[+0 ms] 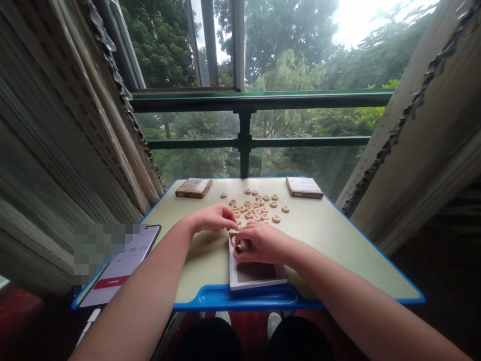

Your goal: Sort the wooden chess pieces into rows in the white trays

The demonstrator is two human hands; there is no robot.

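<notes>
My right hand is over the left part of a shallow white box at the table's near edge. Its thumb and fingers are closed on a tilted xiangqi piece. Inside the box's upper left corner another round piece shows partly; my hand hides some of the interior. Just beyond the box, my left hand has its fingers curled together, the tips at a wooden xiangqi piece. Farther out, many round pieces with dark characters lie loosely scattered on the table.
The pale table has a blue rim. A brown flat box stands at the back left, a white-topped one at the back right. A phone showing a timer lies at the left. Curtains flank the window and green railing.
</notes>
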